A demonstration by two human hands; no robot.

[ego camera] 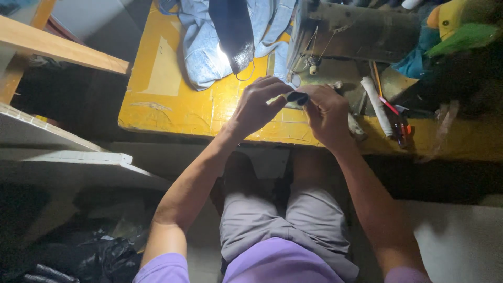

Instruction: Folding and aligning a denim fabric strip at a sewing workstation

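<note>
Together, both of my hands met over the front edge of the yellow bench [173, 112], pinching one small dark piece of fabric [297, 97] between them. It lay level, its long axis running left to right from one set of fingertips to the other, so neither hand was nearer to it; each already had an end.

Going left to right: near the bench's left end the top was bare, glossy and scuffed, with a paler rectangular patch. Further along, toward the back edge, lay a soft heap of light blue denim [201, 47], crumpled, with a dark strip of cloth [233, 31] draped over it that caught a bright glare. My left hand [257, 107] came next, fingers curled and closed in a pinch on the left end of the piece, where a pale edge showed beside the dark. My right hand [327, 115] gripped the other end, thumb and fingers closed around it, knuckles up. Behind the hands stood the sewing machine [356, 31], dull and worn metal, with thread running down its face. Right of it lay a white rolled tube [377, 105] pointing back to front, and a few thin pencils or pens [390, 107] near the front edge. Bright green and yellow cloth [461, 26] was bunched at the back right corner.
</note>
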